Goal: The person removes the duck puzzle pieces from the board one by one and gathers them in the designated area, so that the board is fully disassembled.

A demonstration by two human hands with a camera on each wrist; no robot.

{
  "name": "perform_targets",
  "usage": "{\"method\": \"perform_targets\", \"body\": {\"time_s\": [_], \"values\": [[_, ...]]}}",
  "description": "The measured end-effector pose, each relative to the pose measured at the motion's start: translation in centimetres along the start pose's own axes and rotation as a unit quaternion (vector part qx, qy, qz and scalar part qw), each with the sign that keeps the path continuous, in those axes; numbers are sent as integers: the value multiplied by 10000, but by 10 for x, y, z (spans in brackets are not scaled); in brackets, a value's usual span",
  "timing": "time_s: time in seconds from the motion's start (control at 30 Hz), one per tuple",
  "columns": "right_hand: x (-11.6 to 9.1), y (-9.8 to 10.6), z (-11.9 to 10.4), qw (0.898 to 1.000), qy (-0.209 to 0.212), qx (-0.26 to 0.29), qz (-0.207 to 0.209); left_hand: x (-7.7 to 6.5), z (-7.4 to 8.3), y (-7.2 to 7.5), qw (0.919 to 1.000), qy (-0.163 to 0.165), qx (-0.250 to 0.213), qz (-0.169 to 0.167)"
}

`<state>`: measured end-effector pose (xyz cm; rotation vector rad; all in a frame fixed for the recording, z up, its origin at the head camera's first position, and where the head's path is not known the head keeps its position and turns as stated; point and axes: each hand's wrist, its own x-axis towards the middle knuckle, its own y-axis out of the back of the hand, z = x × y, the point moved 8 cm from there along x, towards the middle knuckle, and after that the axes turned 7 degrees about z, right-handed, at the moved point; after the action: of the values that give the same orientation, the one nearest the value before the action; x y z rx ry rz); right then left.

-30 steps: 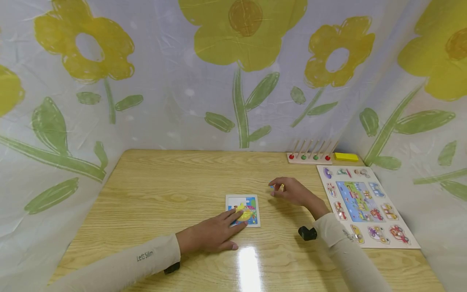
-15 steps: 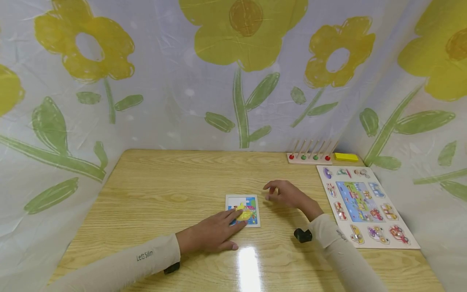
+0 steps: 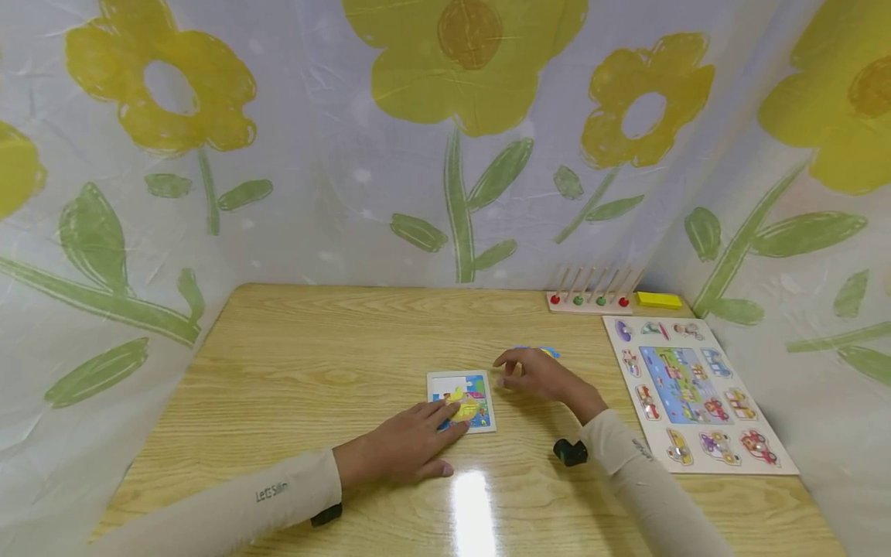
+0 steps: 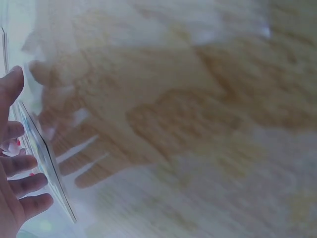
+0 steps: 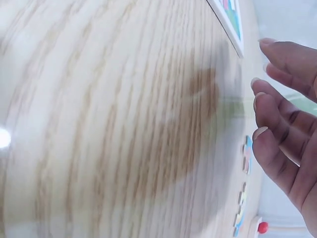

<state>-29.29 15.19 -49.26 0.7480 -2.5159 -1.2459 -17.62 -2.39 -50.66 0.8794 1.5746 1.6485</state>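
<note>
As the left hand (image 3: 407, 446) rests outspread fingers on the puzzle (image 3: 479, 389), the right hand (image 3: 541, 375) hovers nearby.
That one curves loosely — grasping nothing.

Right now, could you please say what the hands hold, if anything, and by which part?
Nothing is held: the left hand rests on the small puzzle; the right hand looks empty.

Left fingers (image 3: 451, 435) on framed puzzle (image 3: 479, 389)

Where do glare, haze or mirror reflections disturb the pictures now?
Head: bright glare on the table, below the small puzzle; left wrist: hazy and soft, left hand mirrored in the tabletop; right wrist: clearer, but white glare at left edge.
</note>
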Motion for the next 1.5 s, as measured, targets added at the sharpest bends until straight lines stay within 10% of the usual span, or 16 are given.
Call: {"method": "perform_targets", "body": {"time_s": [1.5], "values": [[19, -37, -32, 9943, 695, -365, -728, -7, 4, -6, 9996, -95, -269, -45]]}}
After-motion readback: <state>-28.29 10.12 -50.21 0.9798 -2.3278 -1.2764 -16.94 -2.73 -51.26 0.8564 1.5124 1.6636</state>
